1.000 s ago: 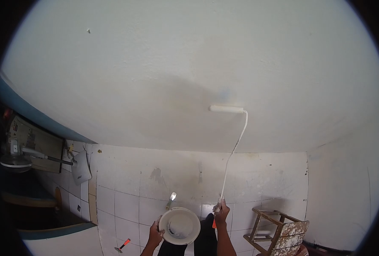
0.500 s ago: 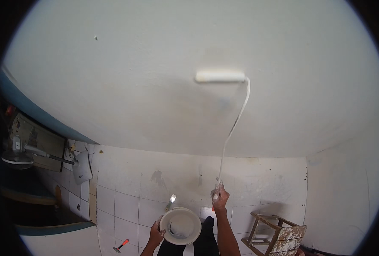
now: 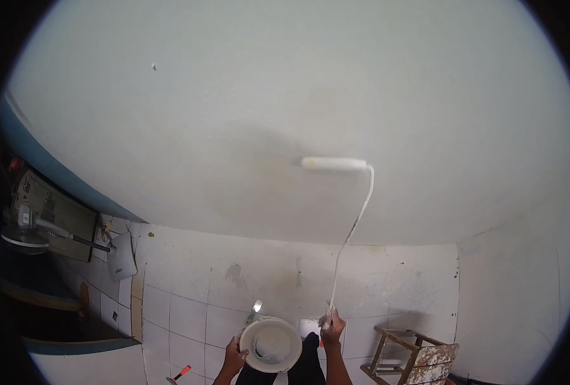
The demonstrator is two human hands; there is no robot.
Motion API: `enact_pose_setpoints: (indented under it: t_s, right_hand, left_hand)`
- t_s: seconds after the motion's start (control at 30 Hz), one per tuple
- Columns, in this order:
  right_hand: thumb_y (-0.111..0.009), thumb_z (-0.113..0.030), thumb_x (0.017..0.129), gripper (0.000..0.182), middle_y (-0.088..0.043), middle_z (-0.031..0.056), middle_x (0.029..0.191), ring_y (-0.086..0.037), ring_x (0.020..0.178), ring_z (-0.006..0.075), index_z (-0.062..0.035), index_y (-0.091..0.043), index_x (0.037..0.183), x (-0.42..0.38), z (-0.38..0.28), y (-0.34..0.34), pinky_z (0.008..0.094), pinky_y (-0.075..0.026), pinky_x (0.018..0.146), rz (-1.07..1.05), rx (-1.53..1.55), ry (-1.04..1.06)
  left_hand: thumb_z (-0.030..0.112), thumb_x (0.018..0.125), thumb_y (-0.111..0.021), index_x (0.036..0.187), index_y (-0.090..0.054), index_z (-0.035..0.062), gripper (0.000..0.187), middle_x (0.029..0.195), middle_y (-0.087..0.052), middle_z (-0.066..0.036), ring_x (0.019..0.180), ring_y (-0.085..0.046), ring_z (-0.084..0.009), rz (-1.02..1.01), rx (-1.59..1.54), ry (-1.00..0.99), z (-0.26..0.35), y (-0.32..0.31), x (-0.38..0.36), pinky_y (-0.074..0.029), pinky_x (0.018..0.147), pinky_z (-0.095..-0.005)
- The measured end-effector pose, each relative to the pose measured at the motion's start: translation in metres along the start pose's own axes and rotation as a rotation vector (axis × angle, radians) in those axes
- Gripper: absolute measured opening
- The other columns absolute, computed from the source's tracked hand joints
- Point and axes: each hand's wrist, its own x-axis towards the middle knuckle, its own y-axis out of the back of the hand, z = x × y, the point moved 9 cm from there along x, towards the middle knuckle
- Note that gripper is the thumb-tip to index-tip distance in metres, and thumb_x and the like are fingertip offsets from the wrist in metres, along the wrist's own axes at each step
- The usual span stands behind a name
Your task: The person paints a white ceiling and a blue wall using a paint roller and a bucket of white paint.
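Note:
My right hand [image 3: 332, 327] is closed around the handle of a paint roller [image 3: 334, 163], whose white sleeve lies level against the pale wall [image 3: 233, 96]. A long, bent white rod joins the sleeve to the grip. Low in the view, my left hand [image 3: 235, 355] grips the left rim of a whitish bucket [image 3: 270, 319]; its fingers curl at the edge and the rest of the hold is hidden. Some white paint shows at the bottom of the bucket. Just beyond its rim a scraper [image 3: 255, 308] with a pale blade is visible.
A paint-spattered wooden stool [image 3: 426, 362] lies at the lower right. An orange-handled tool [image 3: 181, 373] rests on the tiled floor [image 3: 185, 317] at lower left. On the left stand a fan [image 3: 25, 237] and blue-edged furniture [image 3: 28, 160].
The roller has come down the wall, and my right hand has dropped with it. My left hand and the bucket have stayed nearly in place. The view has shifted slightly.

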Motion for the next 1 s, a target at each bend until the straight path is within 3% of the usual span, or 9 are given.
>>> enact_pose_setpoints:
  t_s: [0.07,0.23,0.33,0.53,0.63,0.7,0.8,1.0]
  right_hand:
    - [-0.052,-0.001,0.088,0.03,-0.053,0.0058,0.057,-0.052,0.046,0.0136,0.0028,-0.056,0.118,-0.034,0.031,-0.003,0.027,-0.043,0.044,0.015,0.079,-0.182]
    - [-0.052,-0.002,0.091,0.027,-0.049,0.0027,0.057,-0.052,0.047,0.0119,0.0021,-0.057,0.117,-0.052,0.067,-0.015,0.0253,-0.044,0.044,0.044,0.04,-0.262]
    - [-0.046,0.006,0.088,0.037,-0.042,-0.0022,0.059,-0.046,0.047,0.0082,0.0013,-0.055,0.124,-0.038,0.078,-0.02,0.0235,-0.042,0.043,0.035,0.05,-0.242]
    - [-0.045,0.002,0.091,0.035,-0.045,0.0001,0.057,-0.046,0.045,0.0081,0.001,-0.054,0.125,-0.011,0.088,-0.029,0.0244,-0.041,0.044,0.05,0.01,-0.137]
    - [-0.05,0.004,0.086,0.037,-0.049,0.0031,0.059,-0.049,0.048,0.0105,0.0018,-0.055,0.122,-0.001,0.099,-0.03,0.0257,-0.043,0.045,0.031,0.032,-0.186]
    - [-0.044,-0.004,0.093,0.034,-0.044,0.0012,0.055,-0.046,0.045,0.009,0.001,-0.053,0.125,0.01,0.092,-0.029,0.0244,-0.041,0.044,0.035,0.066,-0.112]
    - [-0.044,-0.005,0.094,0.033,-0.043,0.0008,0.054,-0.047,0.045,0.009,0.0009,-0.053,0.125,0.033,0.09,-0.031,0.0243,-0.041,0.044,0.055,0.036,-0.03]
    - [-0.047,-0.003,0.093,0.031,-0.043,-0.0002,0.055,-0.047,0.046,0.0092,0.0015,-0.055,0.122,0.099,0.038,-0.033,0.024,-0.04,0.044,0.053,0.032,0.077]
  left_hand:
    - [-0.016,0.074,-0.049,0.139,-0.032,-0.004,0.068,0.131,-0.049,-0.016,0.122,-0.048,-0.0221,-0.005,0.022,-0.002,-0.017,0.005,0.004,-0.035,0.104,-0.0323]
    - [-0.017,0.074,-0.049,0.139,-0.031,-0.0036,0.068,0.132,-0.048,-0.015,0.122,-0.047,-0.0213,-0.005,0.001,0.016,-0.024,0.007,0.001,-0.035,0.104,-0.0319]
    - [-0.016,0.075,-0.049,0.14,-0.031,-0.0032,0.069,0.133,-0.047,-0.015,0.124,-0.046,-0.0214,0.004,-0.005,0.04,-0.037,0.008,0.001,-0.034,0.105,-0.0326]
    - [-0.014,0.075,-0.05,0.14,-0.029,-0.0037,0.069,0.133,-0.047,-0.016,0.123,-0.046,-0.0222,-0.015,-0.022,0.033,-0.051,0.014,0.001,-0.033,0.105,-0.0336]
    - [-0.017,0.076,-0.043,0.141,-0.03,-0.0035,0.067,0.131,-0.049,-0.018,0.121,-0.048,-0.0231,0.005,0.013,0.024,-0.049,0.015,-0.003,-0.035,0.103,-0.0311]
    - [-0.016,0.076,-0.046,0.136,-0.037,-0.0027,0.062,0.124,-0.054,-0.017,0.116,-0.053,-0.0232,0.056,0.043,-0.027,-0.044,0.021,-0.005,-0.038,0.1,-0.0316]
    - [-0.015,0.074,-0.048,0.139,-0.029,-0.0046,0.068,0.133,-0.047,-0.016,0.124,-0.045,-0.0228,-0.016,0.132,0.014,-0.033,0.016,-0.006,-0.033,0.105,-0.0342]
    - [-0.015,0.074,-0.048,0.139,-0.03,-0.0044,0.068,0.131,-0.048,-0.016,0.123,-0.047,-0.023,0.023,0.047,-0.023,-0.031,0.018,-0.011,-0.034,0.105,-0.0346]
